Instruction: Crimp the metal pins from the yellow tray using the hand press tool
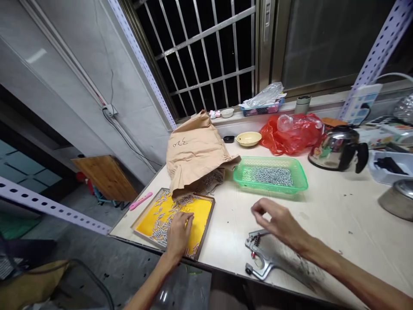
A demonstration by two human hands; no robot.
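Observation:
My left hand [178, 234] rests fingers-down on a yellow tray [200, 211] with a dark frame, touching the small silver metal pieces [158, 230] scattered over it; its fingers lie fairly flat. My right hand [274, 219] hovers above a silver hand press tool [258, 254] near the table's front edge, its fingertips pinched together on something too small to make out. A green plastic basket [270, 175] behind it holds a layer of the same silver pieces. A torn brown paper sack [195, 155] spills more pieces onto the tray.
At the back stand a yellow bowl [248, 138], a red plastic bag [292, 133], a steel kettle [337, 148] and a metal pot [398, 199] at right. A pink cutter [141, 200] lies left of the tray. The table's edge runs just below my hands.

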